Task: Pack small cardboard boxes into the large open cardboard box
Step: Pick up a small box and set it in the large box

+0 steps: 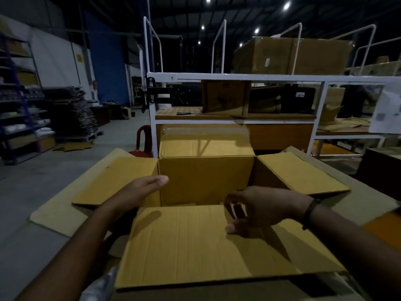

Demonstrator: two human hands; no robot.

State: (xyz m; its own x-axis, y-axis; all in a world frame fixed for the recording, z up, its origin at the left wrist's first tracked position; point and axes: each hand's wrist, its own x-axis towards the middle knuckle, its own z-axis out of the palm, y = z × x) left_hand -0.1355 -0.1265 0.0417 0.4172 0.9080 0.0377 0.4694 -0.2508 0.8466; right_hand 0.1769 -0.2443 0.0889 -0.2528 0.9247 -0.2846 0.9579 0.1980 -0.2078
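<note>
Lying nearest the viewer: near flap (195, 246) of the large open cardboard box (206, 181), folding outward and down. Reaching in from the lower right, above the far edge of that flap: right hand (260, 208), fingers parted and loosely curled, closing on nothing; thumb hanging just over the flap, contact impossible to judge. Circling the right wrist: dark wristband (310, 210). Reaching in from the lower left, over the box's left rim: left hand (144, 187), fingers straight and lying together, gripping nothing. Sitting in the middle of the view, on a pale flat sheet (54, 211): the box itself, with left flap (117, 179), right flap (301, 174) and far flap (206, 144) all spreading outward; floor of the box hiding behind the near flap. Standing just behind the box: white metal workbench (238, 78), carrying a small cardboard box (225, 98) upright on its wooden shelf and a bigger carton (293, 55) on top. Peeking out beside the bench's left leg: red plastic chair (144, 137). Filling the far left: stacks of flattened cardboard (82, 109) and blue shelving (19, 94).
</note>
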